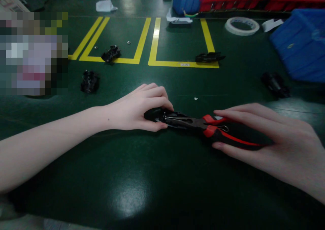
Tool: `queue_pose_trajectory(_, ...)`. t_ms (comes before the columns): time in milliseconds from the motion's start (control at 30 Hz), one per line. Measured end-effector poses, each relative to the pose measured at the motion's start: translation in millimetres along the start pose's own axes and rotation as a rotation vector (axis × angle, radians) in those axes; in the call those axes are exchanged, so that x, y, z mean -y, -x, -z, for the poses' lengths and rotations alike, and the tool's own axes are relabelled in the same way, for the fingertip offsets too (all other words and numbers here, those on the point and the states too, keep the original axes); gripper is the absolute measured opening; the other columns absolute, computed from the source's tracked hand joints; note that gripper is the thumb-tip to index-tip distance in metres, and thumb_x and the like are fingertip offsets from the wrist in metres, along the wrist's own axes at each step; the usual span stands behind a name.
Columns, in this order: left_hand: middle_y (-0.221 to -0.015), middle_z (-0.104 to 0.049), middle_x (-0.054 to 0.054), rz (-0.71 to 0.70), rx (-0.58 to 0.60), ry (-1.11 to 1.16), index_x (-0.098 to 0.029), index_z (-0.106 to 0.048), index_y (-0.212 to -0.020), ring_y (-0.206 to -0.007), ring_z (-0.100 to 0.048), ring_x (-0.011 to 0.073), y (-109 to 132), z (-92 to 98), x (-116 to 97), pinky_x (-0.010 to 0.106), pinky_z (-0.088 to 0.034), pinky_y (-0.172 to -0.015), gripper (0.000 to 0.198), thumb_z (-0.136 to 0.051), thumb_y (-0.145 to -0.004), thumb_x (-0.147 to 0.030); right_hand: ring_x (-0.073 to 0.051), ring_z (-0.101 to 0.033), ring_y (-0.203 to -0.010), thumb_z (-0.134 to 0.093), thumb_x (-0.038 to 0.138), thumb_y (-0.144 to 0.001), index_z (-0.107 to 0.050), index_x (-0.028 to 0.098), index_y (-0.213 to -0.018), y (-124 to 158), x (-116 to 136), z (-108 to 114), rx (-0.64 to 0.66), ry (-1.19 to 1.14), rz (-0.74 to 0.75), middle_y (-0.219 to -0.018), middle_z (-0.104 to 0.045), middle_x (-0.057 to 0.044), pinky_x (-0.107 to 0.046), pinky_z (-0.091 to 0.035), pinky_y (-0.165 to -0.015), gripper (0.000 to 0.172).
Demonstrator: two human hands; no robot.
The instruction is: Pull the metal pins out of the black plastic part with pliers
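Observation:
My left hand (142,110) is closed around one end of a small black plastic part (175,124), low over the dark green tabletop. In my right hand (276,138) are long-nose pliers (210,130) with red and black handles, fingers along one handle and thumb along the other. The pliers' jaws point left and lie over the black part, close to my left thumb and forefinger. Whether the jaw tips grip anything is too dark to tell. The shape of the part under my left fingers is hidden.
Black parts (90,82), (111,54) lie at left, another dark piece (209,57) on yellow tape (172,64), and one (275,84) at right. Behind are a tape roll (242,26), blue bins (302,47) and a red rack (236,2). A white scrap (195,98) lies ahead.

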State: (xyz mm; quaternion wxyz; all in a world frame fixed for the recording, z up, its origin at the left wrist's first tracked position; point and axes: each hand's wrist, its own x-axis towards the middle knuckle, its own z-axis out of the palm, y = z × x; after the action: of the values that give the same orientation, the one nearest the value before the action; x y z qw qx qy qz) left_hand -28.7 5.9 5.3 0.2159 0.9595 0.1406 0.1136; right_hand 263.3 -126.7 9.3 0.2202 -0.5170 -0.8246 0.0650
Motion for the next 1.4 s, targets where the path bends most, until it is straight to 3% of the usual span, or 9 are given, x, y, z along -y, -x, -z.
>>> queue_pose_trajectory(333,-0.109,-0.062,0.005,-0.013,-0.001,0.020,-0.019,-0.065,-0.116,-0.103,-0.054,0.0222,0.0,-0.7,1.9,0.035,-0.041,-0.090,0.034,-0.068,-0.091,-0.041,-0.032,-0.068,-0.094,-0.062,0.042,-0.091,-0.054,0.035,-0.132,-0.4,2.0,-1.9,-0.023,0.070,0.050,-0.114,-0.065,-0.008,-0.049,-0.057,-0.073,0.043)
queue_pose_trajectory(633,-0.112,-0.061,0.007,-0.025,0.013,-0.002,-0.018,-0.064,-0.117,-0.104,-0.055,0.0230,-0.2,-0.5,0.5,0.037,-0.042,-0.092,0.033,-0.066,-0.092,-0.039,-0.026,-0.068,-0.084,-0.063,0.041,-0.089,-0.053,0.026,-0.124,-4.0,-5.1,-5.7,0.036,0.022,0.113,-0.108,-0.063,-0.009,-0.039,-0.057,-0.062,0.039)
queue_pose_trajectory(833,-0.121,-0.061,0.010,-0.056,-0.031,-0.007,-0.019,-0.056,-0.131,-0.109,-0.057,0.0242,-0.9,-3.0,-1.1,0.037,-0.044,-0.093,0.047,-0.067,-0.092,-0.045,-0.025,-0.068,-0.082,-0.063,0.039,-0.088,-0.052,0.027,-0.122,-4.1,-5.4,-4.4,0.046,0.042,0.116,-0.108,-0.064,-0.010,-0.039,-0.058,-0.060,0.038)
queue_pose_trajectory(1100,-0.111,-0.063,0.008,-0.037,-0.026,0.049,-0.016,-0.064,-0.117,-0.100,-0.060,0.0213,-3.8,-1.7,-4.8,0.034,-0.049,-0.086,0.031,-0.069,-0.092,-0.032,-0.023,-0.067,-0.075,-0.064,0.055,-0.087,-0.055,0.023,-0.122,-4.9,-14.4,-6.4,0.026,0.004,0.190,-0.102,-0.067,-0.009,-0.037,-0.055,-0.057,0.048)
queue_pose_trajectory(1400,-0.111,-0.063,0.008,-0.028,-0.038,0.106,-0.017,-0.065,-0.118,-0.101,-0.060,0.0207,-4.4,-3.8,-4.5,0.034,-0.052,-0.085,0.030,-0.069,-0.091,-0.030,-0.022,-0.066,-0.073,-0.046,0.050,-0.096,-0.053,0.023,-0.123,-5.6,-22.2,-4.3,-0.004,0.039,0.256,-0.100,-0.068,-0.009,-0.034,-0.053,-0.057,0.038)
